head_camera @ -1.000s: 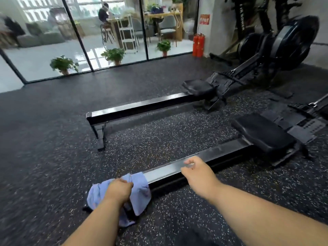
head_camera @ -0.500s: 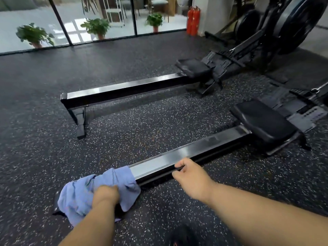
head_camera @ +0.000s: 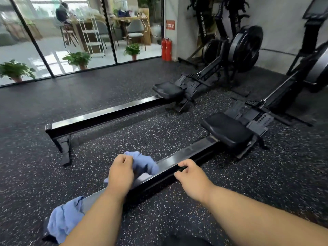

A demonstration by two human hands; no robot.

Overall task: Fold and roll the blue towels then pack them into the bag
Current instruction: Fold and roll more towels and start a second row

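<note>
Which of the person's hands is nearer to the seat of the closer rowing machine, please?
The right hand: it grips the rail just short of the seat. The left hand holds a blue towel farther back.

White lettering "AIR ROWER" runs down the upright black rower frame (head_camera: 202,23).

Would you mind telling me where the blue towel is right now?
In the head view, the blue towel lies draped over the near rowing machine's rail, lower centre-left, gripped by the left hand; the right hand holds the rail just beside it.
</note>
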